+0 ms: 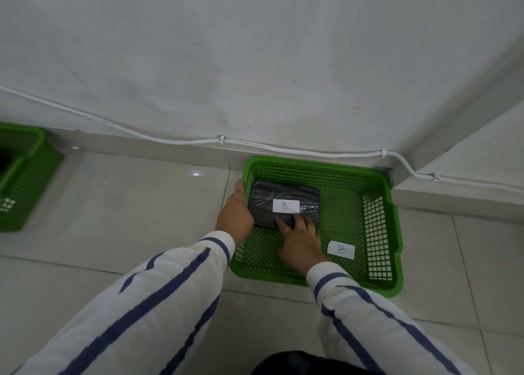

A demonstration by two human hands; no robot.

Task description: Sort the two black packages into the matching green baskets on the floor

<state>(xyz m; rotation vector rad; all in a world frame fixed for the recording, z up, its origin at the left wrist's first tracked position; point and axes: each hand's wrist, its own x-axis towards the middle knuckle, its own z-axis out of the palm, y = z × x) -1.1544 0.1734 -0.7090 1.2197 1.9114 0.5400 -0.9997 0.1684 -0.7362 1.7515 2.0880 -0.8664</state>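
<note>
A black package wrapped in clear film, with a white label marked B, sits inside a green basket on the floor; the basket's front wall carries a white B tag. My left hand grips the package's left edge over the basket's rim. My right hand holds its near right corner, fingers on top. A second green basket shows at the far left, cut off by the frame's edge, with something dark inside it.
A white wall rises just behind the baskets, with a white cable clipped along its base. A wall corner juts out at the right behind the B basket. Pale floor tiles lie between the two baskets.
</note>
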